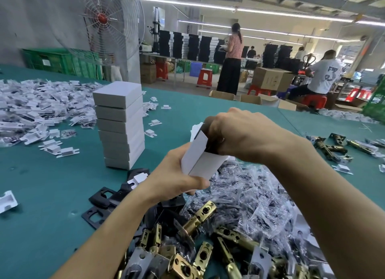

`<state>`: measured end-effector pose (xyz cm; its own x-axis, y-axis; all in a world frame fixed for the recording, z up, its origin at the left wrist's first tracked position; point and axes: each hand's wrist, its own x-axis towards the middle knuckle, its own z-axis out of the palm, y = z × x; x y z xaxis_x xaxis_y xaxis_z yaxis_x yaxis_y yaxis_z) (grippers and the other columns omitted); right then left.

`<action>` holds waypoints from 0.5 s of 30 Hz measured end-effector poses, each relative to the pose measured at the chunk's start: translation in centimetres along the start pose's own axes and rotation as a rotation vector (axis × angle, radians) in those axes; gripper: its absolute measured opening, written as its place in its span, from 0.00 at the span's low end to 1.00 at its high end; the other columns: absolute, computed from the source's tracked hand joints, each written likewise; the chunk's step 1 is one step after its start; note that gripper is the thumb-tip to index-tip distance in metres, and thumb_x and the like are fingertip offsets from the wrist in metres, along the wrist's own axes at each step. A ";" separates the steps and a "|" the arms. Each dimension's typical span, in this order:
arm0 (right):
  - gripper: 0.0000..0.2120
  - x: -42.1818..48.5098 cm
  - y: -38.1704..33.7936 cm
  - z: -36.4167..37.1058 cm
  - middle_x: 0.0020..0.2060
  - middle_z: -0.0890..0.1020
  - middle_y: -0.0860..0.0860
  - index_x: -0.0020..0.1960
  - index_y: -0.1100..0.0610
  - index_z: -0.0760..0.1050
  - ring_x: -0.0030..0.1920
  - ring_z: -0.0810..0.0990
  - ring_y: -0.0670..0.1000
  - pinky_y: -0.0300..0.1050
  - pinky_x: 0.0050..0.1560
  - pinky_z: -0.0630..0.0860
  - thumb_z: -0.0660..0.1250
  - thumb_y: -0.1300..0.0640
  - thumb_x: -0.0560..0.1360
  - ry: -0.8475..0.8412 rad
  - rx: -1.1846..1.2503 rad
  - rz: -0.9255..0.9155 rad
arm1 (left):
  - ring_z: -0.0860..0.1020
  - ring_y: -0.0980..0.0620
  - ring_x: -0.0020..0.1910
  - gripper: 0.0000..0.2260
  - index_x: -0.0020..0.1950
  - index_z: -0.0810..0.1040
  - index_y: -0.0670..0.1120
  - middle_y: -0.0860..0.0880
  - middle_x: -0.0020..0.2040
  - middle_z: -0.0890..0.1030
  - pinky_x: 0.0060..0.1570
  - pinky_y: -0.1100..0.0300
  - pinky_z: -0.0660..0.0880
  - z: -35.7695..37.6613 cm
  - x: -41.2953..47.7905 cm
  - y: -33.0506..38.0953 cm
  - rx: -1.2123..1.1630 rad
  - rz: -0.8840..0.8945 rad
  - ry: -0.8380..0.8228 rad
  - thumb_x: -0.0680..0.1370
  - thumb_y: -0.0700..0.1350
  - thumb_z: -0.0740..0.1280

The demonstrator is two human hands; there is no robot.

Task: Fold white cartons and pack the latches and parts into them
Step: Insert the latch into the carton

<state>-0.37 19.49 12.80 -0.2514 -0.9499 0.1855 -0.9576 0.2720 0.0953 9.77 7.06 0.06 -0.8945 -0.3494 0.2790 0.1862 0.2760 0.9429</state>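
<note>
My left hand (177,174) grips a small white carton (200,160) from below, its end open and tilted up. My right hand (235,133) is above the carton's open end, fingers curled round a dark part that goes into the opening; the part is mostly hidden. Brass latches (200,216) lie in a heap at the near edge of the green table (52,185). Clear bags of screws (250,195) are piled under my hands. Black strike plates (100,199) lie to the left of my left forearm.
A stack of several closed white cartons (120,122) stands left of my hands. White folded inserts (31,108) cover the far left of the table. More latches (333,145) lie at the right. A fan, crates, boxes and people are beyond the table.
</note>
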 end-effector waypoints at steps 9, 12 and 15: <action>0.03 -2.9 3.5 3.9 0.35 0.83 0.42 0.46 0.50 0.83 0.31 0.77 0.42 0.44 0.37 0.78 0.70 0.54 0.75 0.575 0.484 0.096 | 0.82 0.49 0.36 0.15 0.51 0.82 0.44 0.41 0.45 0.83 0.34 0.55 0.80 -0.5 0.0 0.4 -0.053 -0.069 0.246 0.66 0.43 0.77; 0.06 -4.4 5.2 6.5 0.40 0.82 0.43 0.49 0.48 0.81 0.40 0.81 0.42 0.50 0.46 0.82 0.74 0.52 0.73 -0.012 0.293 0.298 | 0.83 0.50 0.37 0.08 0.49 0.83 0.46 0.46 0.41 0.85 0.33 0.55 0.81 -0.5 0.1 0.4 -0.100 -0.073 0.307 0.72 0.39 0.78; 0.13 -5.8 5.4 8.5 0.41 0.80 0.42 0.48 0.47 0.79 0.42 0.79 0.41 0.46 0.47 0.81 0.79 0.48 0.67 -0.301 0.222 0.374 | 0.83 0.48 0.39 0.08 0.49 0.84 0.46 0.46 0.42 0.85 0.35 0.53 0.82 -0.5 -0.1 0.6 -0.166 -0.051 0.295 0.72 0.40 0.77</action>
<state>-5.23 25.19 3.88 -0.5796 -0.8053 -0.1246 -0.7933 0.5926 -0.1397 10.12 6.81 0.69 -0.7529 -0.6096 0.2481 0.2292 0.1106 0.9671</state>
